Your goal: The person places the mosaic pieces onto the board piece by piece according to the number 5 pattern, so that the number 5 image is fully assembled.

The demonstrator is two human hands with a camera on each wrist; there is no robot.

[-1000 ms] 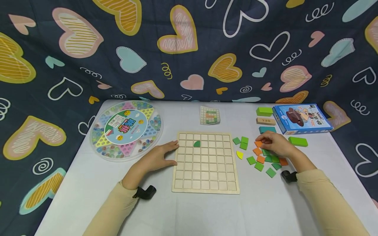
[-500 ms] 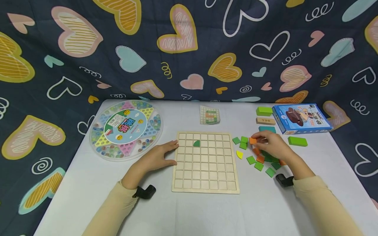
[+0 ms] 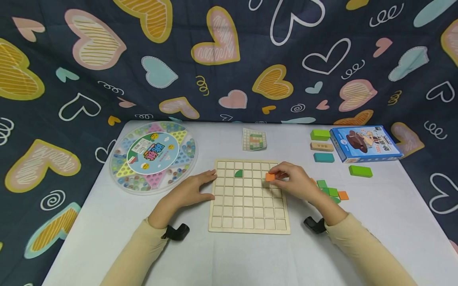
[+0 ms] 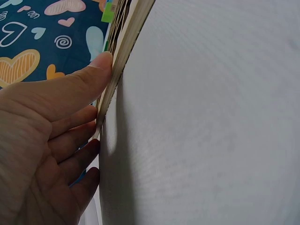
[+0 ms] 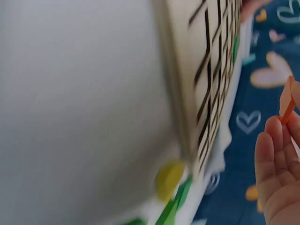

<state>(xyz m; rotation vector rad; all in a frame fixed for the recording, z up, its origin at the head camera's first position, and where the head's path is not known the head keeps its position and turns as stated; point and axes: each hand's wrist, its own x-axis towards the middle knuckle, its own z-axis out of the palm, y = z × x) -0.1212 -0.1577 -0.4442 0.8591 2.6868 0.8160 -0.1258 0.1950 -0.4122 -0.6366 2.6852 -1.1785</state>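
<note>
A wooden grid board lies flat in the middle of the table. One dark green quarter-circle tile sits in a cell of its second row. My left hand rests against the board's left edge, fingers and thumb extended; in the left wrist view the thumb touches the board's side. Over the right part of the board, my right hand pinches an orange square tile between thumb and fingers. The right wrist view shows this orange tile held up from the board.
Right of the board lie loose green tiles and an orange tile, some hidden by my right arm. A patterned card lies behind the board. A round marble game is at left; blocks and a blue box stand back right.
My right hand has picked an orange tile from the loose pile and carried it left over the board. The left hand stays at the board's edge.
</note>
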